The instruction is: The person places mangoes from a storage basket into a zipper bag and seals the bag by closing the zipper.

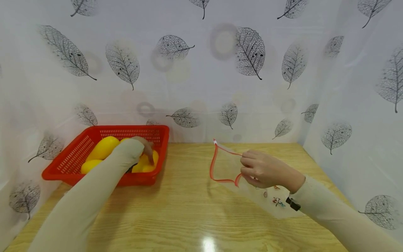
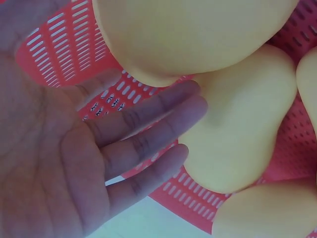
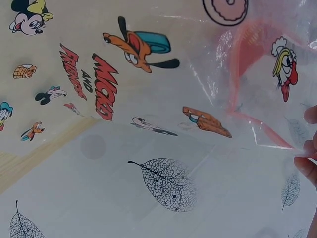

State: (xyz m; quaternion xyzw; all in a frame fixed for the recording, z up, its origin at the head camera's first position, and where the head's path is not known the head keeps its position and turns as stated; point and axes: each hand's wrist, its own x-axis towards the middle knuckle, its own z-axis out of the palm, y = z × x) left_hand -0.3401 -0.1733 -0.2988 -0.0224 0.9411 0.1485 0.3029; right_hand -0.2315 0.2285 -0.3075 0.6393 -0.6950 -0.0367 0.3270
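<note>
My left hand reaches down into a red plastic basket at the left of the table. Its fingers are nearly straight, with the fingertips right at a smooth yellow mango in the left wrist view. A larger mango lies towards the basket's left side. On the right, my right hand pinches the red-edged mouth of a clear zip bag. The bag's mouth gapes to the left, and its body, printed with cartoon figures, hangs below the hand.
A wood-grain table lies under both arms. White sheeting with dark leaf prints encloses the back and sides. The basket's slotted wall rises beside the left hand.
</note>
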